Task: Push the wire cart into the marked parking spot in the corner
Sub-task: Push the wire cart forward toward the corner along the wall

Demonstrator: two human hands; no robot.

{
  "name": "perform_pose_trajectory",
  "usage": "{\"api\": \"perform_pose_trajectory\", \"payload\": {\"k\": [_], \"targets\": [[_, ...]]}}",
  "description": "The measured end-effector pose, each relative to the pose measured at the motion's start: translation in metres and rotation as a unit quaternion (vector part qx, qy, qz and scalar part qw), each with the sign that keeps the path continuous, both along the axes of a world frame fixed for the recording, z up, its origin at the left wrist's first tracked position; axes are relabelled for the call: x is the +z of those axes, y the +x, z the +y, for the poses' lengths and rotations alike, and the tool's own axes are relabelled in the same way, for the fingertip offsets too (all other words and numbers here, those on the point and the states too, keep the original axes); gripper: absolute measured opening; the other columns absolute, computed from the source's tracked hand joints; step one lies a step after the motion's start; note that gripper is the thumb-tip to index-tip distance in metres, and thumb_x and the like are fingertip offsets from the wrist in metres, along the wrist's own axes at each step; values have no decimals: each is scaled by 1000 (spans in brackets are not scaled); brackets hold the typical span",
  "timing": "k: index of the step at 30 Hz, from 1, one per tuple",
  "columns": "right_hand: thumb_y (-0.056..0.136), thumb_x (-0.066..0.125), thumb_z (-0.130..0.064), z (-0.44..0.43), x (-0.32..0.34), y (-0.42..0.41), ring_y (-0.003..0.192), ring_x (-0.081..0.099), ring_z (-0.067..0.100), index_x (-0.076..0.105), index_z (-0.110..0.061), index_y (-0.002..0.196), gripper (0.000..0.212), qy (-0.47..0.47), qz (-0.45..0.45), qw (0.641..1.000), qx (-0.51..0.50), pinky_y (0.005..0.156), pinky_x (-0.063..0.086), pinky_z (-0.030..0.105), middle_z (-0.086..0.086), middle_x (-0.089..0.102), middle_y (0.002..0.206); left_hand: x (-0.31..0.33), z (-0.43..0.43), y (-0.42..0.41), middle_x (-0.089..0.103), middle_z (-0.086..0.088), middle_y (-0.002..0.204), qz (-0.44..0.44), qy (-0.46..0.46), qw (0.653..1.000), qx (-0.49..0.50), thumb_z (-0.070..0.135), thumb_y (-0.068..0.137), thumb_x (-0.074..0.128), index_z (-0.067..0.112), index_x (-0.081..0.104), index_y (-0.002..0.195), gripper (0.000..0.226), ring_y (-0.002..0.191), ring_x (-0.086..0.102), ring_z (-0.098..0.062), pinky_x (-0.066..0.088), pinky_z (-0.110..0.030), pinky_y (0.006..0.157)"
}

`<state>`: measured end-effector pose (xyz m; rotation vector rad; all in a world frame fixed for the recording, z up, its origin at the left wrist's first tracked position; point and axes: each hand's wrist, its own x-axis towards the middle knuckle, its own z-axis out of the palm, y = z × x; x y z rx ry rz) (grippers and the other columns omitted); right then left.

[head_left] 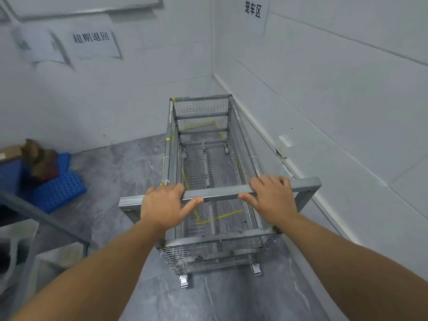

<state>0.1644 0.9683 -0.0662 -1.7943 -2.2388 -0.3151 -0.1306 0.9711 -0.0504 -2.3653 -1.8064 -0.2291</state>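
Both hands, L (162,206) & R (271,196), wrapped on bar (220,194) | cart (208,158) nearly parked | nxt: nudge fwd inside tape (228,215)

This looks like a warehouse or parcel-sorting room. White tiled walls (324,66) meet in a bare corner above a grey marbled floor (129,163). Printed paper signs (91,38) in Chinese label zones on the walls, yellow tape (228,214) marks a bay on the floor, and a blue plastic pallet (58,188) lies nearby.
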Motion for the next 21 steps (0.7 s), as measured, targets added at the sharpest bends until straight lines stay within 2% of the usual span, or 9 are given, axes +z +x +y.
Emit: {"api": "perform_pose_trajectory", "payload": {"k": [8,15,21], "targets": [[91,19,-74,73,-1,-5,78,50,22,55,-26,90,60,-2,-15,1000,6,77,27,39,-4,56,84,0,69,-6,50,8,63,3,-13,1000,14,85,81,14,25,45,72,68,58,48,-17,44,-35,67],[89,12,-76,138,2,-7,83,50,22,54,-26,92,66,-33,-12,999,14,80,31,41,-3,57,88,0,129,-6,43,9,62,-3,-4,1000,11,82,83,21,26,40,72,60,57,44,-18,39,-34,65],[90,12,-75,201,1,-1,88,50,23,56,-25,102,68,-51,-26,998,25,83,31,42,-2,59,94,-2,186,-3,53,7,64,4,4,1000,18,84,82,16,24,43,73,66,58,50,-16,35,-33,65]]}}
